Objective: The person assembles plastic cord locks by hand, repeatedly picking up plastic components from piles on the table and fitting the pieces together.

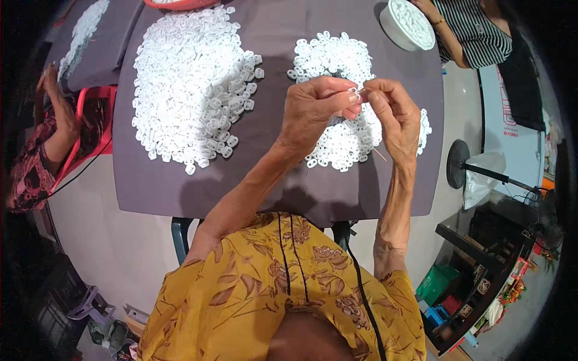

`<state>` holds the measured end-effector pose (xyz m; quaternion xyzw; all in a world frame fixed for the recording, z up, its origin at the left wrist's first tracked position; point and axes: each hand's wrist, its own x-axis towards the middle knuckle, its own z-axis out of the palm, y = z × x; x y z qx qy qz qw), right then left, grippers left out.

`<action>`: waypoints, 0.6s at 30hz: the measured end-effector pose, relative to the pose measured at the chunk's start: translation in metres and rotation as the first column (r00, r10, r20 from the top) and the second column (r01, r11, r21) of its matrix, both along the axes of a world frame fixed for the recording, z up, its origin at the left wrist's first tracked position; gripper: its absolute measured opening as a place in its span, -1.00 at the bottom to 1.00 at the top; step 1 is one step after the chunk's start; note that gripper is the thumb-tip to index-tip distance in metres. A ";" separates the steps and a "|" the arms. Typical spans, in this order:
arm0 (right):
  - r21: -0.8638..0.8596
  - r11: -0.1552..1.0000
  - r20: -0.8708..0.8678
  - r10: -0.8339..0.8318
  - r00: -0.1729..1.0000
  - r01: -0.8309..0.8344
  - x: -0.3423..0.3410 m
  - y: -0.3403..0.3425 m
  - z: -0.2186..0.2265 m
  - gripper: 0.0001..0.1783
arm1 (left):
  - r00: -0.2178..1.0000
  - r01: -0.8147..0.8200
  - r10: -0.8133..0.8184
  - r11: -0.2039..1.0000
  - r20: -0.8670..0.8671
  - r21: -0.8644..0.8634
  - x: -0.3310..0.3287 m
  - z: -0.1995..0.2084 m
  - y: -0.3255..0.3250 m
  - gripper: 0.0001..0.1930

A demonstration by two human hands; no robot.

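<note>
We start at the far left, where a co-worker's hand (50,78) is up by a pale strewn heap (84,30), with a red chair (96,108) just beside that person. Across to our counter (162,192), covered in a smooth, dull grey-brown surface, and here's the large heap (180,90): hard-looking, glossy white bits, rounded little tabs with openings through them, packed thick in the middle and scattering singly along the right edge.

Now the middle, and we have the action! The left hand (308,114) has its fingers pinching a small white piece (355,93), held up over the smaller heap (334,57). From the other side the right hand (394,117) meets it, thumb and forefinger nipped together on that same piece; its exact shape is too small for us to make out. Below, we see the person's mustard-yellow shirt (235,301), soft cloth with brown leaf and flower print. Near the right wrist lies a thin, straight tan sliver (379,155), and just beyond, a little cluster (424,129) of white bits.

Containers now! At the top edge, left of centre, a red tub (186,5), cut off, so we can't tell its contents. Over to the upper right, a round white bowl (394,33), smooth-walled, loaded with white pieces (415,24), right beside a co-worker in a striped top (478,36).
</note>
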<state>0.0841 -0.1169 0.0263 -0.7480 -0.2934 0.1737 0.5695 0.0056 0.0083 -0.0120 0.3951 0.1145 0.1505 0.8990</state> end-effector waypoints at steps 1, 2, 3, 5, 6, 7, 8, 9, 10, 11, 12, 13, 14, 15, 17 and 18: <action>0.001 1.000 0.000 0.000 1.000 0.000 0.000 0.000 0.000 -0.83 | 1.000 0.000 0.000 1.000 0.000 0.001 0.000 0.001 0.000 -0.82; 0.001 1.000 -0.018 0.000 1.000 0.000 0.000 -0.001 -0.002 -0.83 | 1.000 -0.005 0.005 1.000 -0.008 -0.007 -0.001 0.001 0.000 -0.82; 0.000 1.000 -0.036 -0.001 0.999 0.001 0.000 -0.001 -0.003 -0.82 | 1.000 -0.009 0.009 1.000 -0.017 -0.016 -0.001 0.001 0.000 -0.81; 0.026 1.000 -0.042 0.000 0.999 0.001 0.000 -0.001 -0.005 -0.83 | 1.000 -0.012 0.012 1.000 -0.014 -0.006 -0.001 0.000 0.001 -0.81; 0.050 0.999 -0.050 0.000 0.999 0.003 0.000 -0.001 -0.005 -0.83 | 1.000 -0.014 0.014 1.000 -0.011 0.004 -0.001 -0.001 0.001 -0.81; 0.050 0.999 -0.049 -0.002 0.999 0.004 0.001 -0.001 -0.004 -0.83 | 1.000 -0.013 0.013 1.000 -0.011 0.003 -0.001 -0.002 0.001 -0.81; 0.007 1.000 -0.002 0.011 1.000 -0.011 0.002 -0.001 -0.003 -0.84 | 1.000 -0.013 0.013 1.000 -0.001 0.017 -0.001 -0.003 0.001 -0.81; -0.036 0.999 0.044 0.026 0.999 -0.024 0.003 -0.001 -0.001 -0.84 | 1.000 -0.014 0.014 0.999 0.009 0.030 0.000 -0.004 0.000 -0.81; -0.035 0.999 0.044 0.029 0.999 -0.027 0.003 0.000 0.000 -0.84 | 1.000 -0.017 0.017 0.999 0.008 0.032 0.000 -0.005 0.000 -0.81; -0.065 0.997 0.080 0.043 0.996 -0.038 0.003 0.001 0.001 -0.85 | 1.000 -0.013 0.012 0.999 0.022 0.040 0.000 -0.006 0.000 -0.82; -0.096 0.994 0.116 0.058 0.992 -0.047 0.003 0.001 0.001 -0.85 | 0.999 -0.009 0.007 0.999 0.035 0.048 -0.001 -0.006 0.000 -0.82; -0.097 0.994 0.116 0.059 0.992 -0.048 0.004 0.001 0.002 -0.85 | 0.999 -0.010 0.008 0.999 0.034 0.046 -0.001 -0.005 0.000 -0.82; -0.106 0.992 0.137 0.079 0.987 -0.065 0.005 0.000 0.003 -0.85 | 0.999 0.006 -0.008 0.999 0.031 0.042 -0.001 -0.004 0.001 -0.82; -0.115 0.990 0.158 0.099 0.982 -0.082 0.005 -0.001 0.003 -0.86 | 0.999 0.022 -0.023 0.999 0.029 0.037 -0.002 -0.003 0.001 -0.83; -0.139 0.986 0.223 0.122 0.967 -0.092 0.006 -0.002 0.006 -0.87 | 0.999 0.028 -0.030 0.998 0.025 0.047 -0.003 0.000 0.002 -0.84; -0.162 0.982 0.289 0.143 0.947 -0.099 0.006 -0.001 0.008 -0.88 | 0.999 0.037 -0.038 0.998 0.023 0.058 -0.004 0.001 0.002 -0.84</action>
